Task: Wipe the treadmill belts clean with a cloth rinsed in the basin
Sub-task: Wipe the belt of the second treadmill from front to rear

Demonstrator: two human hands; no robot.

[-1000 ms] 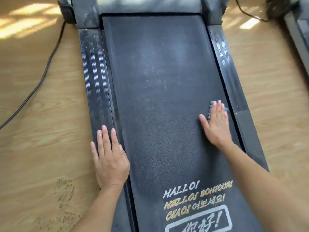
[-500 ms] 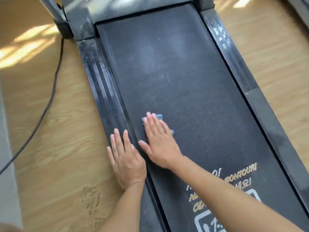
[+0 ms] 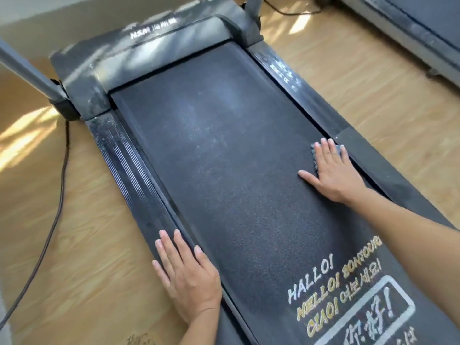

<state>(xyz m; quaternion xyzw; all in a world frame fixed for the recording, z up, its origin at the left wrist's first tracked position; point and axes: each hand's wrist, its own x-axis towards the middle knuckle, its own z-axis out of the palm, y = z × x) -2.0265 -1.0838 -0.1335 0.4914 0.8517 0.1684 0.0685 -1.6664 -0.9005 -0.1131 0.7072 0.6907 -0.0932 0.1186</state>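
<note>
Pressing the cloth (image 3: 314, 158) flat on the belt (image 3: 224, 175) near its right edge, my right hand (image 3: 334, 171) has fingers straight | I see left hand (image 3: 189, 277) flat on left rail (image 3: 129, 168), holding nothing | cloth mostly hidden under fingers

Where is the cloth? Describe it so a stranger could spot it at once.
Start at the black belt that fills the middle of the view and follow it to its right edge, beside the rail. The cloth lies there, flat under the right hand. Only its nubby blue-grey fringe shows past the fingers, the one soft thing on the belt.
</note>
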